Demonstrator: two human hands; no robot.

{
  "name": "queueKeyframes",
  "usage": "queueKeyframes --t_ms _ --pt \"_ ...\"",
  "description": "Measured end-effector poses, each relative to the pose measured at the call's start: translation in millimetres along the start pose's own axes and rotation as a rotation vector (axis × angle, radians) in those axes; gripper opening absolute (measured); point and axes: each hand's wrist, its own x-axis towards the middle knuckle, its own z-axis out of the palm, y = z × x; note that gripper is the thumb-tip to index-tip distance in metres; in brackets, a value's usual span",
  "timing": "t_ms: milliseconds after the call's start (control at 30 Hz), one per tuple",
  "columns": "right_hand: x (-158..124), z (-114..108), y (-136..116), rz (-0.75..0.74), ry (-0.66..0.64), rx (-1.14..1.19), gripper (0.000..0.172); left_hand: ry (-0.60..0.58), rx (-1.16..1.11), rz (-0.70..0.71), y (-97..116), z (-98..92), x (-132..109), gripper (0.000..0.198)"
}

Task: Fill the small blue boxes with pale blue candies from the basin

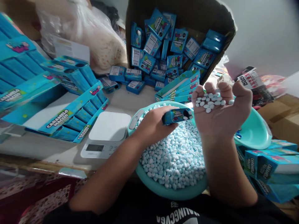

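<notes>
My left hand (158, 124) grips a small blue candy box (177, 116) over the bowl; white candies show in the round opening at its right end. Palm up beside it, my right hand (217, 115) cups several pale candies (210, 101), its fingers curled a little. Below both hands sits a turquoise bowl (171, 193) full of light blue and white candies (173, 158). A white scale (107, 126) stands left of the bowl, its display too blurred to read.
A large box (210, 15) at the back holds many blue candy boxes (158, 23). Display cartons (63, 118) stand at the left. Flat cartons (179, 87) lie behind the bowl. Another turquoise bowl (254, 130) and stacked cartons (275, 168) are at the right.
</notes>
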Motion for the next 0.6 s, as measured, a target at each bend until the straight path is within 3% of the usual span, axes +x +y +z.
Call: queueKeyframes --t_ms 333,600 --pt "-6.3 1.9 -1.1 -0.072 -0.146 -0.184 0.026 -0.019 0.003 -0.025 1.1 -1.3 0.6 0.039" --pt "-5.9 3.0 -0.7 -0.115 -0.163 -0.294 0.026 -0.005 -0.009 0.004 -0.1 0.3 0.4 0.036"
